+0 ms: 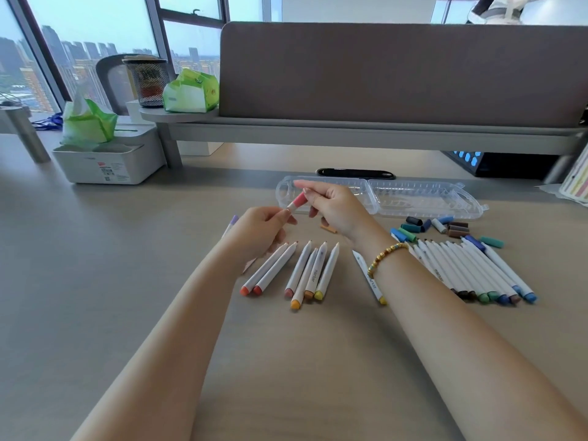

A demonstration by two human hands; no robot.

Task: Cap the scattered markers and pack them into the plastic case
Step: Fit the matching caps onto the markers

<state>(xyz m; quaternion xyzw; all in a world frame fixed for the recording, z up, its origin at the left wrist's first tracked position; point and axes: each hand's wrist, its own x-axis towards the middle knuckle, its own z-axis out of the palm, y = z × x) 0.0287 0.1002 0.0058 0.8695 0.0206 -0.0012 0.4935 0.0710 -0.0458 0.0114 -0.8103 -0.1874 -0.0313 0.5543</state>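
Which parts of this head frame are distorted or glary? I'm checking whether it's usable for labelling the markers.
Head view: wide-angle bend bows the shelf edge and window frames; soft daylight, faint shadows; the clear plastic case shows mild sheen; the pink cap between both hands is slightly soft.

The left hand (264, 229) and right hand (334, 206) are pinching a white marker's pink cap (297, 200) above the beige desk (127, 265), near the clear plastic case (413, 198).
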